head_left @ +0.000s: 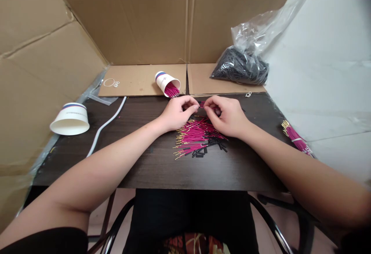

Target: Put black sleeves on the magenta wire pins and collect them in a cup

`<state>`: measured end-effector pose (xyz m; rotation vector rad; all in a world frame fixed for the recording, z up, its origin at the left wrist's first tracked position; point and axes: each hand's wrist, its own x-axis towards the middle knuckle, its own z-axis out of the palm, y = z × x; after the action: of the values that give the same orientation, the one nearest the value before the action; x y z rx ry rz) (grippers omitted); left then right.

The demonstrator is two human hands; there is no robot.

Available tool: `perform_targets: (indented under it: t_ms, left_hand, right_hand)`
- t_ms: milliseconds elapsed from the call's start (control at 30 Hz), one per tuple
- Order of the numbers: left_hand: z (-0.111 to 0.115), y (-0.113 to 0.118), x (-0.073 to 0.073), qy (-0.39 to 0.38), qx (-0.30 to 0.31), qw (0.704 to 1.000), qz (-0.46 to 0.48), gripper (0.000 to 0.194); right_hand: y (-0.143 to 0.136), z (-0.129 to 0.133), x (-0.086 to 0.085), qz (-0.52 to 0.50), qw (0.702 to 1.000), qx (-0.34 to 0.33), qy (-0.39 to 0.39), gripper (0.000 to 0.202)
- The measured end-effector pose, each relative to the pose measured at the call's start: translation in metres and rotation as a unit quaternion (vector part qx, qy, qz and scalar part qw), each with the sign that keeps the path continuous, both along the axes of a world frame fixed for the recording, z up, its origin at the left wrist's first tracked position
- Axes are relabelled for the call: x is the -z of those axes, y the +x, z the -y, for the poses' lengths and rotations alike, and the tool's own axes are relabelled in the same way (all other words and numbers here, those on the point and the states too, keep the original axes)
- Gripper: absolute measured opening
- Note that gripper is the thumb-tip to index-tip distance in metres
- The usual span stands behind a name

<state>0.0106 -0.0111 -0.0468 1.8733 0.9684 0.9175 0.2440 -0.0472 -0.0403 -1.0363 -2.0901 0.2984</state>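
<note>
Dark-clothed legs (191,215) lie below the near edge of the tabletop (162,173). By its left edge, a white paper cup (69,124) has its mouth towards the camera, with a pale tube (106,124) curving to its right. Rubber bands (109,82) lie on the cardboard strip (130,80) along the far edge. Before a second paper cup (164,80), tipped over with magenta wires inside, the left hand (176,113) has its thumb and forefinger tips together at the dark ends of a few magenta wires (201,104); how firmly it grips them cannot be told. Loose gold-tipped wires (191,136) and short black sleeves (199,153) are heaped mid-tabletop. The right hand (227,115) pinches the few magenta wires between closed thumb and forefinger. Beyond it, a clear bag (242,66) of black tubing rests on cardboard; a banded wire bundle (297,140) lies at the right edge.
</note>
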Motion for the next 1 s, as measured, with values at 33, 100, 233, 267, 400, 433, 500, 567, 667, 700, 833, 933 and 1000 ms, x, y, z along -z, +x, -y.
perform_targets:
  t_ms: [33,100,233,267,400,433,500,567,667,700,833,933,1000]
  left_hand:
    - [0.0001,0.0,-0.0001,-0.001,0.0,1.0,-0.001,0.009]
    - [0.0003,0.0,0.0,-0.003,-0.001,1.0,-0.003,0.009]
    - [0.0005,0.0,0.0006,-0.006,-0.001,1.0,-0.002,0.01]
    - [0.0005,0.0001,0.0008,-0.006,-0.001,1.0,0.0,0.01]
    - [0.0004,0.0001,0.0013,-0.004,-0.002,1.0,0.003,0.009]
    - [0.0003,0.0001,0.0014,-0.003,-0.006,1.0,0.004,0.009]
    - [0.0001,0.0003,0.0018,-0.002,-0.02,1.0,0.005,0.008]
    - [-0.0003,0.0006,0.0024,-0.002,-0.032,0.999,0.005,0.008]
    - [-0.0011,0.0009,0.0034,-0.003,-0.036,0.999,0.005,0.006]
    - [-0.0013,0.001,0.0037,-0.003,-0.036,0.999,0.005,0.006]
    - [-0.0016,0.0009,0.0034,-0.002,-0.036,0.999,-0.001,0.006]
    - [-0.0013,0.0011,0.0028,0.002,-0.039,0.999,-0.005,0.006]
    - [-0.001,0.0013,0.0024,0.002,-0.041,0.999,-0.007,0.005]
  right_hand:
    - [0.0,-0.0001,0.0002,0.0,1.0,0.0,0.0,0.008]
    - [0.0001,-0.0001,0.0002,0.001,1.0,0.001,-0.005,0.008]
    - [-0.0001,-0.0004,0.0002,0.0,1.0,0.003,-0.013,0.008]
    - [-0.0001,-0.0006,0.0003,-0.001,1.0,0.003,-0.013,0.008]
    - [0.0008,-0.0009,-0.0011,-0.005,1.0,0.007,-0.014,0.008]
    - [0.0012,-0.0006,-0.002,-0.007,1.0,0.008,-0.013,0.008]
    - [0.002,0.0005,-0.0041,-0.013,1.0,0.008,-0.01,0.006]
    - [0.0024,0.002,-0.0059,-0.013,1.0,0.009,-0.005,0.005]
    - [0.0021,0.0039,-0.0065,0.006,1.0,-0.001,-0.001,0.005]
    - [0.0019,0.0043,-0.0063,0.012,1.0,-0.012,-0.002,0.005]
    - [0.0012,0.0053,-0.0057,0.028,0.995,-0.09,-0.011,0.005]
    - [-0.0001,0.0061,-0.0061,0.043,0.988,-0.146,-0.007,0.007]
    - [-0.0012,0.0064,-0.0064,0.055,0.985,-0.166,-0.005,0.01]
